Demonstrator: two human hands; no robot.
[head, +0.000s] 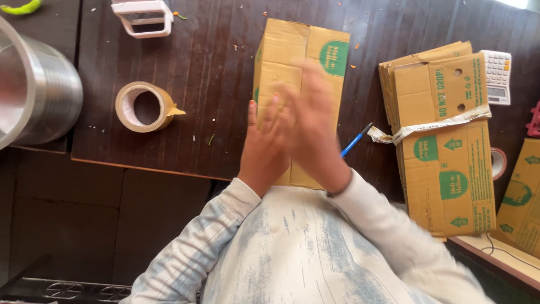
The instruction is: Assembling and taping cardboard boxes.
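A brown cardboard box (292,50) with green markings lies closed on the dark wooden table (214,84) in front of me. My left hand (263,146) rests flat on the box's near part, fingers pointing away. My right hand (312,126) is blurred with motion and lies over the box top, partly overlapping the left hand. Neither hand grips anything. Both sleeves are pale and blue-streaked.
A roll of brown packing tape (143,107) lies to the left. A white tape dispenser (143,18) sits at the far edge, a metal pot (34,90) at far left. A blue pen (354,141), a stack of flattened boxes (444,141) and a calculator (498,76) lie right.
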